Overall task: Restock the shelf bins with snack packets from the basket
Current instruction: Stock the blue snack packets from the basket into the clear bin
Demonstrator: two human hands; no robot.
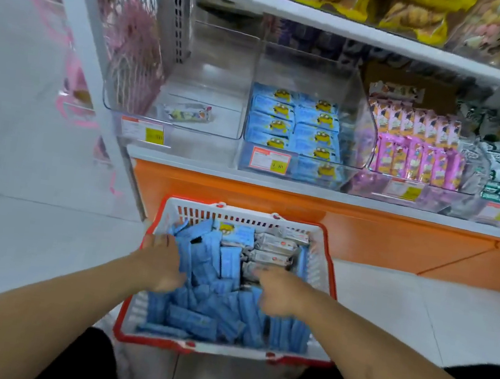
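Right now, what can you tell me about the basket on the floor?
The basket is white slatted plastic with a red rim, standing upright on the pale floor against the orange shelf base. It is nearly full: blue snack packets mostly on edge, plus a few silver-grey packets at the far right. Both hands reach into it: the left hand by the left wall among the blue packets, the right hand over the middle. Whether either grips a packet is unclear.
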